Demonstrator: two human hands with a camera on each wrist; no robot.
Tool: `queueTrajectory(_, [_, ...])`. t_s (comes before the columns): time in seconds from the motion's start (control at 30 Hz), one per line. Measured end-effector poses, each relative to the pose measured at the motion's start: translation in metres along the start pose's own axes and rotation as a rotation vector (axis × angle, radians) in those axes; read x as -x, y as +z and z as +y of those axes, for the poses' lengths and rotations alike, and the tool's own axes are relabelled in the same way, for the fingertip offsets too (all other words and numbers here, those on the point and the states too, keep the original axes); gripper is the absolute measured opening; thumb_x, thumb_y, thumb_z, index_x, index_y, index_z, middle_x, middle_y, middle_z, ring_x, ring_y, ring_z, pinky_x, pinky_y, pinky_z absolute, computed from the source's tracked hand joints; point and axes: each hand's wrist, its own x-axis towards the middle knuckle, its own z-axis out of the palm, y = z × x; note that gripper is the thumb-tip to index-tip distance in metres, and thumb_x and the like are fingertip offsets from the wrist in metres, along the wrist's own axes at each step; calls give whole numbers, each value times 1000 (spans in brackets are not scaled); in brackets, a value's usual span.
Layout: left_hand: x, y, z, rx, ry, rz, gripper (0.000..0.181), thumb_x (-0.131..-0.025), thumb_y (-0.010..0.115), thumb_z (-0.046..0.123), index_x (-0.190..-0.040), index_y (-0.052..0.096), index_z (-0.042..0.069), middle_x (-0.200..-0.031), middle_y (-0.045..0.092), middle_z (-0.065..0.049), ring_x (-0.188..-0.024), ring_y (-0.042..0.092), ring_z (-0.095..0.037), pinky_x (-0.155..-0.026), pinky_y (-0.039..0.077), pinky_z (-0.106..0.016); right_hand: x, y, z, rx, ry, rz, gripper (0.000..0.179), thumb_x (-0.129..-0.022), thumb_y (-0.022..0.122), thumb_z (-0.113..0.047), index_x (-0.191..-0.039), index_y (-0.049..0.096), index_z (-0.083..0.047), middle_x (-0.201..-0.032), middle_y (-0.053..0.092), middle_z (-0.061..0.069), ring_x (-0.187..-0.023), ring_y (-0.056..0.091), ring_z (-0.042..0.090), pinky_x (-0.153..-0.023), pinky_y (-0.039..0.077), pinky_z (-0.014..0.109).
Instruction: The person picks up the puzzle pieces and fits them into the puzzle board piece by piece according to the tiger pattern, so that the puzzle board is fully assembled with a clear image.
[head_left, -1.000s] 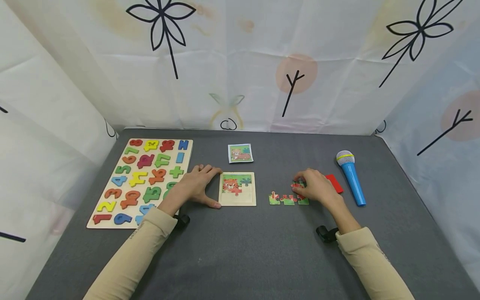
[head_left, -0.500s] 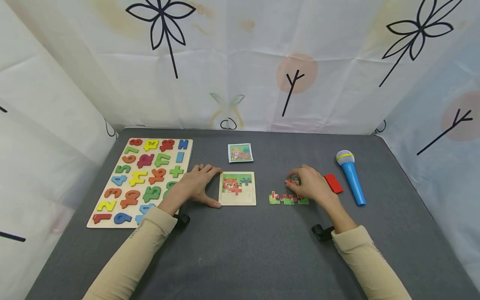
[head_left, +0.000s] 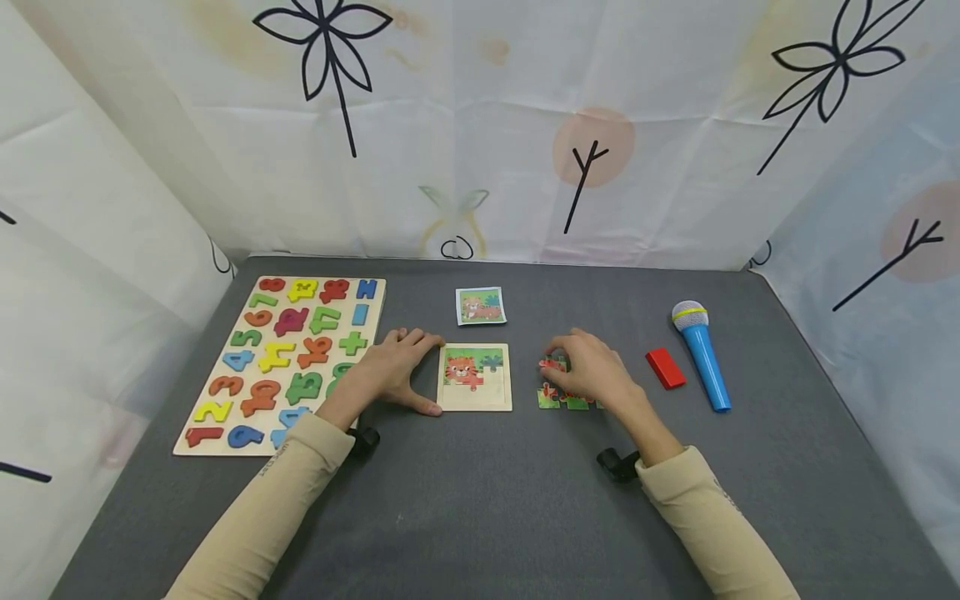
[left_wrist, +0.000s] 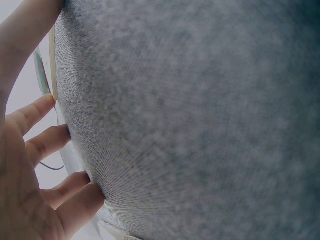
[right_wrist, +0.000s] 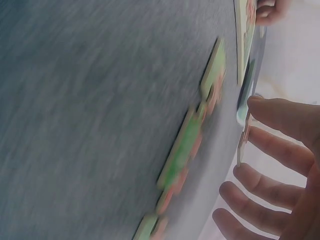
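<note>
A square wooden puzzle tray (head_left: 472, 403) lies mid-table, its upper part filled with pieces that show an orange animal face. My left hand (head_left: 393, 372) rests at its left side, thumb by the near corner and index finger by the far one, fingers loosely spread. To the right, my right hand (head_left: 592, 371) pinches a puzzle piece (head_left: 552, 364) between thumb and fingers. In the right wrist view this piece (right_wrist: 242, 144) is edge-on, held above the table. Below that hand lies a row of green and red loose pieces (head_left: 549, 399), its right end partly hidden.
A small picture card (head_left: 482, 307) lies behind the tray. On the left is a board of coloured numbers and signs (head_left: 281, 367), partly under my left forearm. A red block (head_left: 665, 368) and a blue toy microphone (head_left: 702, 357) lie at right. Patterned cloth walls surround the table.
My right hand has moved left with the pinched piece, from near the red block to above the loose row, uncovering the block. My left hand has stayed at the tray.
</note>
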Motion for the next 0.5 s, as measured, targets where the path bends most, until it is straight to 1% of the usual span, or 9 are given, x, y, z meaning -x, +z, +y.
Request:
queueTrajectory(0.23, [0,0,0,-2,2,5,111,-68,82,74,-156,38,24,-156,45,-12,-145,37,-52,-104,46,-69,-9,7,-24,20,-24,-6,31,-91,78,-30,-116,76,-11,-111,69,13,-92,64,26,-64,55,40])
queueTrajectory(0.33, [0,0,0,4,3,5,110,-68,82,73,-156,38,24,-156,44,-12,-146,36,-52,-105,46,-70,-13,10,-34,26,-48,-9,31,-91,78,-30,-116,76,-11,-109,69,12,-89,64,25,-62,54,39])
queueTrajectory(0.5, [1,-1,0,6,5,7,110,-68,83,73,-155,38,23,-156,45,-12,-146,36,-53,-106,45,-70,-19,18,-49,36,-76,-28,30,-91,78,-30,-115,77,-13,-108,69,10,-87,62,22,-63,52,37])
